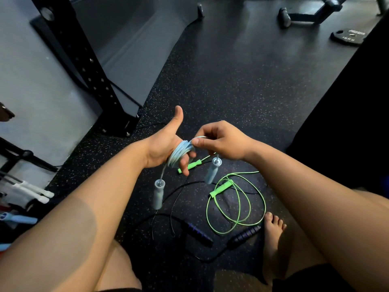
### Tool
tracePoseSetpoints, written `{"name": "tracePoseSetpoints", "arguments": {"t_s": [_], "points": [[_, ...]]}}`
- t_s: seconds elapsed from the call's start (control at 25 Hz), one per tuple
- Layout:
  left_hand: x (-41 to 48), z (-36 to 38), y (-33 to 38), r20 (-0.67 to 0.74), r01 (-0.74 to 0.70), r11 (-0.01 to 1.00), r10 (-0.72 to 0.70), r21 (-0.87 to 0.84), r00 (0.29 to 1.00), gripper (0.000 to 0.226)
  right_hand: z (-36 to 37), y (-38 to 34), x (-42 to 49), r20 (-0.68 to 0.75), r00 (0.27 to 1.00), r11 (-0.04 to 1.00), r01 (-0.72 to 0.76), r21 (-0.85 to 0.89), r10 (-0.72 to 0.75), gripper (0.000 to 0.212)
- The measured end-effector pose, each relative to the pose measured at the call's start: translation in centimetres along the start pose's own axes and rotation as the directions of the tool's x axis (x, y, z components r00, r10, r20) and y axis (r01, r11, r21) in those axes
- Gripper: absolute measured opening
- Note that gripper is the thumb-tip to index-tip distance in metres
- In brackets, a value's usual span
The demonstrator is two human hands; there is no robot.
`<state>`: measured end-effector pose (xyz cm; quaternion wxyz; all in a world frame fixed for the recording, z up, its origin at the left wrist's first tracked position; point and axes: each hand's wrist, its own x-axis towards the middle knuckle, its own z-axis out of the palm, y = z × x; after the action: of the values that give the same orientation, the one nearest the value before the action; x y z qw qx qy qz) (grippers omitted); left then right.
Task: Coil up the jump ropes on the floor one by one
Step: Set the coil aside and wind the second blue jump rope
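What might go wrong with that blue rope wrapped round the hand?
1. The light blue rope sits in loops around the left hand fingers, with the thumb lifted away, so the loops might slide off and unravel.
2. Its two handles dangle free and may swing into the green rope lying on the floor below and tangle.
3. The right hand only pinches one loop, which may slip out.

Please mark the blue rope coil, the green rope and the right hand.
blue rope coil (179, 153): head view, on the wound strands.
green rope (221, 188): head view, on the middle of its nearer handle.
right hand (221, 140): head view, on the back of the hand.
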<state>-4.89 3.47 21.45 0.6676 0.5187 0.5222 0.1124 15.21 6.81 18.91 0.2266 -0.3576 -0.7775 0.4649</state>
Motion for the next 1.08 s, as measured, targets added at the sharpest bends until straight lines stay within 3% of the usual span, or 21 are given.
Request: {"name": "tracePoseSetpoints", "arguments": {"t_s": [0.2,0.32,0.52,0.68,0.76,0.88,1.08], "points": [[-1.0,-0.6,0.9,0.129,-0.098,0.962,0.134,-0.254,0.983,0.115,-0.2,0.7,0.0,-0.066,0.998,0.999,-0.025,-0.046,0.022,0.037],[-1.7,-0.7,1.3,0.088,-0.159,0.908,0.209,-0.388,0.974,0.113,0.1,0.4,-0.3,-0.051,0.998,0.994,-0.046,-0.095,0.041,0.046],[-2.4,-0.9,1.5,-0.003,-0.273,0.802,0.321,-0.531,0.947,0.112,0.8,-0.4,-0.4,-0.018,0.996,0.995,-0.085,0.045,0.086,0.049],[-2.6,-1.2,1.6,-0.057,-0.308,0.759,0.338,-0.573,0.939,0.108,1.4,-0.9,-0.6,0.014,0.994,0.952,-0.106,0.288,0.106,0.047],[-2.7,-1.3,1.6,-0.032,-0.298,0.762,0.343,-0.575,0.939,0.107,1.7,-1.3,-0.6,0.011,0.999,0.916,-0.040,0.400,0.039,0.047],[-2.7,-0.9,1.6,0.020,-0.271,0.792,0.335,-0.547,0.942,0.107,1.4,-1.7,-0.5,-0.007,0.998,0.888,0.056,0.457,-0.060,0.030],[-2.1,-0.8,1.7,-0.005,-0.212,0.859,0.237,-0.466,0.971,0.106,1.4,-1.4,-0.3,-0.009,1.000,0.870,0.020,0.492,-0.018,0.022]]}}
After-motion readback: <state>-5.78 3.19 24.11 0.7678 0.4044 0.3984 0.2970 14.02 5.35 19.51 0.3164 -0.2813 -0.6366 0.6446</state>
